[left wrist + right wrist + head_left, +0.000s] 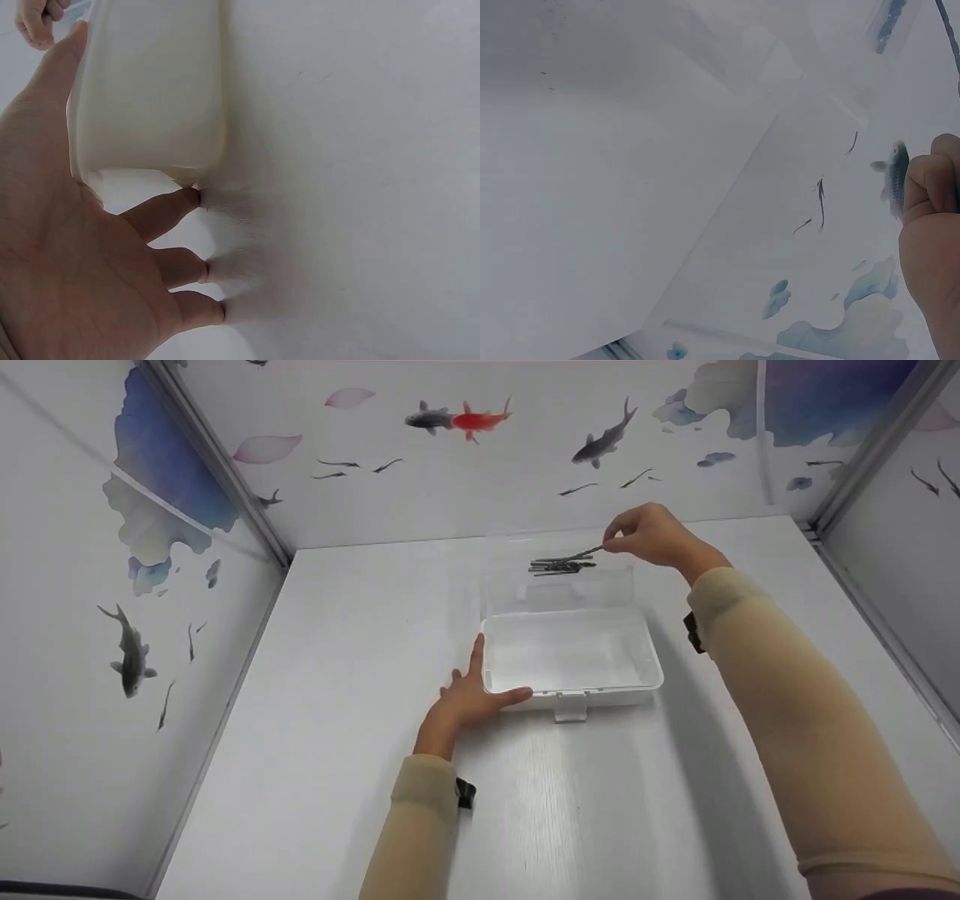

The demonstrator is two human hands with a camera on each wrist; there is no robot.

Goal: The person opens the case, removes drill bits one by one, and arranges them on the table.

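Observation:
A clear plastic box [615, 697] stands on the white table with its hinged lid [600, 592] swung up and back. My left hand [469, 697] rests at its near left corner, thumb along the front rim and straight fingers beside the left wall. In the left wrist view, those fingertips [189, 199] reach down to the tabletop next to the box [150, 97]. Beyond the box, my right hand [649, 536] pinches one end of a thin dark drill bit [591, 552]. Its other end overlaps a small pile of drill bits [555, 566], seen behind the lid.
White panels printed with fish and blue blotches enclose the table [337, 675] at the back and sides. A front latch [571, 707] hangs from the box. Metal corner posts [225, 457] rise at the back.

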